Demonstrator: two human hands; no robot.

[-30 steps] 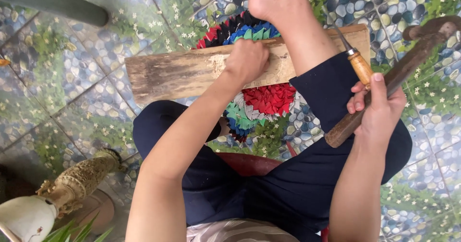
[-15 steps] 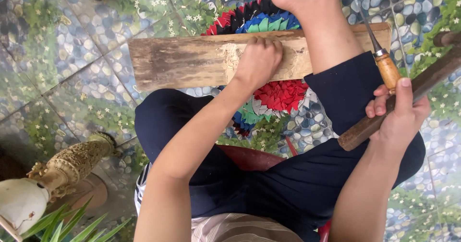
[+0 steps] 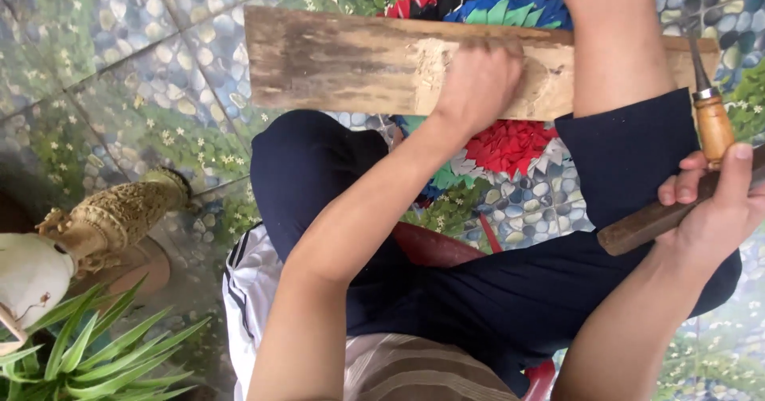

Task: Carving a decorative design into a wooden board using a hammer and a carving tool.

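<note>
Pressing your left hand [image 3: 478, 78] fist-down on the plank [image 3: 351, 62], you've kept it pinned across the mat w/ foot [image 3: 606, 19]; right hand [image 3: 713, 210], lower than a sec ago, grips mallet handle [image 3: 645, 222] & chisel [image 3: 712, 122], fingers wrapped.

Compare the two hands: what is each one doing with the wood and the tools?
The left hand is a closed fist pressed onto the wooden plank; the right hand is off the plank, near the knee. The left hand holds no visible tool; the right grips a dark wooden handle and a chisel. Both are bare.
</note>
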